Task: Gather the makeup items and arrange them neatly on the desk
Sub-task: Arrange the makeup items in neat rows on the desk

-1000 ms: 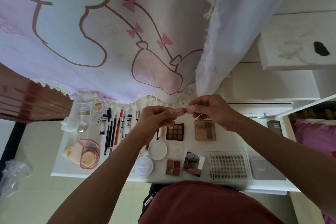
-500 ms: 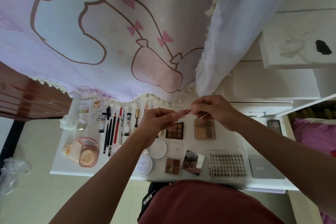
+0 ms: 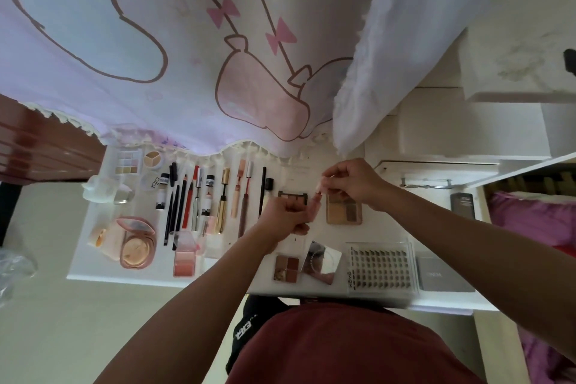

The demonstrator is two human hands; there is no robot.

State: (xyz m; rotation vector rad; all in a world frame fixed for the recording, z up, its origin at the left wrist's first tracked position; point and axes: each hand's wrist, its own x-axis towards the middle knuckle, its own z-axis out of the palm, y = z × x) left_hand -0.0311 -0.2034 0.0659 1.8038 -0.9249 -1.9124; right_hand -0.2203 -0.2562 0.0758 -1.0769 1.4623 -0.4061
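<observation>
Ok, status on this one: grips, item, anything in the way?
Left grip holds small pink lip-gloss tube above white desk. Right grip pinches its top end. Open beige eyeshadow palette lies beside them; nothing blocking.

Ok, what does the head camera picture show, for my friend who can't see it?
The left hand grips a small pink tube and the right hand pinches its cap, above a white desk. Pencils, palettes and a lash tray lie in rows.
</observation>
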